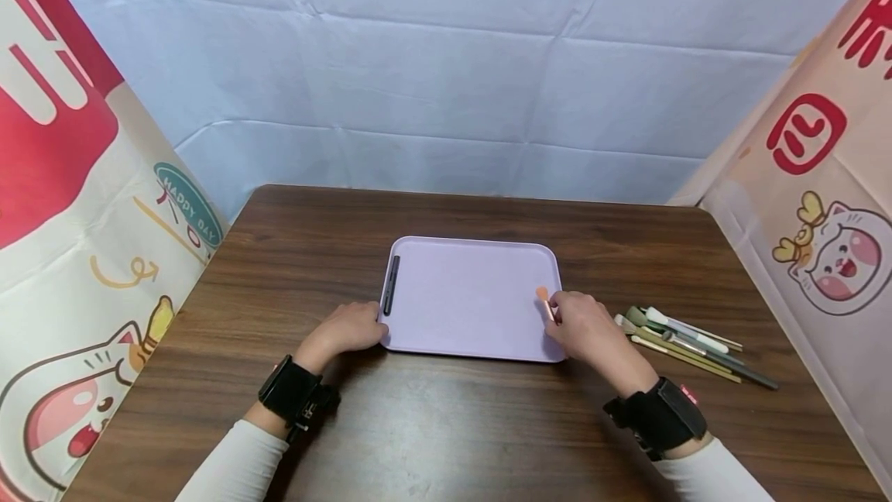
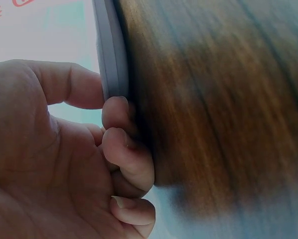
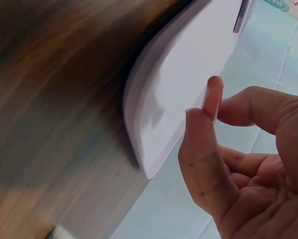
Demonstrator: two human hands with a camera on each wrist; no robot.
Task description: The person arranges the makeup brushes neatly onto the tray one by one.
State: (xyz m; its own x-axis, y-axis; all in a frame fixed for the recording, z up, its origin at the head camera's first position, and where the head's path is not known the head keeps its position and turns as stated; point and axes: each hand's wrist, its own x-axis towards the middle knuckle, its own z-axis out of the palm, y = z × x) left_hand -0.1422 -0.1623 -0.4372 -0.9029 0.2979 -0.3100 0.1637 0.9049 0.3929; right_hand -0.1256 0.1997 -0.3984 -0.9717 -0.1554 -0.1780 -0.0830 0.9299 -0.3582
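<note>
A lavender tray [image 1: 474, 297] lies on the wooden table in front of me, with a slim black stick-like item [image 1: 392, 285] along its left side. My left hand [image 1: 351, 326] grips the tray's near left corner; in the left wrist view the thumb [image 2: 76, 84] and curled fingertips meet at its rim. Between thumb and forefinger my right hand [image 1: 584, 325] pinches a small makeup brush [image 1: 543, 297] with peach bristles, over the tray's right edge. In the right wrist view, only a short end of the brush [image 3: 213, 97] shows past the fingertips.
Several makeup brushes [image 1: 683, 343] with green, white and dark handles lie in a loose pile right of my right hand. The brown table [image 1: 446, 424] extends around the tray. A pale blue cloth [image 1: 432, 91] hangs behind it, with printed panels [image 1: 829, 254] at both sides.
</note>
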